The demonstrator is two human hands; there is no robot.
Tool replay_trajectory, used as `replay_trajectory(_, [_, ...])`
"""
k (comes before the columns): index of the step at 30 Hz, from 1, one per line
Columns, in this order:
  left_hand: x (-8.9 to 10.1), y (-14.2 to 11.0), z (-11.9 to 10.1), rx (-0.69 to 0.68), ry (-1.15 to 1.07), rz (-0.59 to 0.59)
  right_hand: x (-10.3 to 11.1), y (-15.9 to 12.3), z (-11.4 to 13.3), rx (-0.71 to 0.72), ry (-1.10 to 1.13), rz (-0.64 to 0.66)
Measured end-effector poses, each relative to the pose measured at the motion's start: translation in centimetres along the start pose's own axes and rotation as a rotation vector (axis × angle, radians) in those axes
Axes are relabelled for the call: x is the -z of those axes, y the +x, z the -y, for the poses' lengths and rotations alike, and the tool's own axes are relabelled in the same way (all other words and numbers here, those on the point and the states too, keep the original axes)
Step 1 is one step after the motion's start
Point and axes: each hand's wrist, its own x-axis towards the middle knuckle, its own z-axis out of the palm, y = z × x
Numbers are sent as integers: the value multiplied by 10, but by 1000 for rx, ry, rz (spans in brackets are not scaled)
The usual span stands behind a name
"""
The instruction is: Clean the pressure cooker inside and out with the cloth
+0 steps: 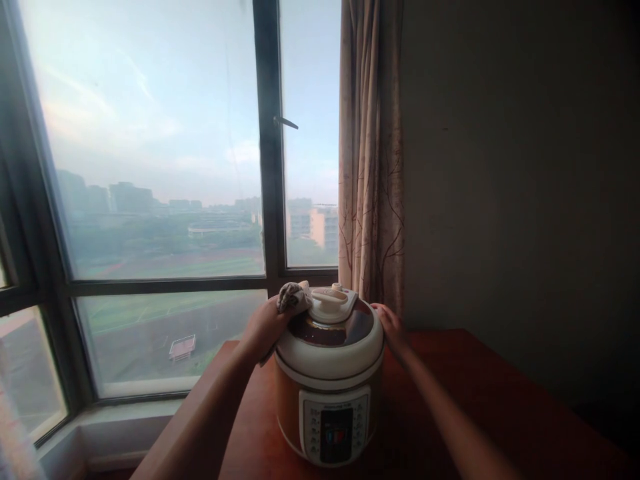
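Observation:
A white and orange-brown electric pressure cooker (327,373) stands upright in front of me, its lid on and its control panel facing me. On top of the lid sits a cream-coloured knob handle (330,298). My left hand (267,323) is closed on a patterned cloth (296,297) against the left side of the lid. Part of the cloth hangs below the hand. My right hand (393,327) rests at the far right side of the cooker, touching the lid's rim; its fingertips are partly hidden behind it.
The cooker stands on a reddish-brown wooden table (440,373). Behind it is a large window with a dark frame (273,200) and a handle (287,123). A patterned curtain (371,153) hangs beside a dark wall (510,167) at right. A white sill (125,427) runs along the left.

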Motion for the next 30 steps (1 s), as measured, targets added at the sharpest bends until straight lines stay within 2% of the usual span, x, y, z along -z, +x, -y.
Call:
replay_trajectory(5, [-1,26,-25,-67,-2,109,0,-2,1,-3,1,-9])
replay_trajectory(9, [0,21,-27,-155,-3,106,0,-2,1,-7,6,-13])
replay_trajectory(13, [5,5,-23,-341,19,62,-1,-3,5,-4,14,-16])
replay_trajectory(18, [9,-17,-28,-419,103,81,-2,-3,9,2,19,-16])
replay_trajectory(21, [8,-34,-32,-419,120,97,-2,-2,8,0,20,-12])
replay_trajectory(25, [1,-57,-32,-373,127,49,-1,-3,7,-7,18,1])
replay_trajectory(30, [-20,-106,-25,-378,-69,-125,-1,-3,4,-7,25,1])
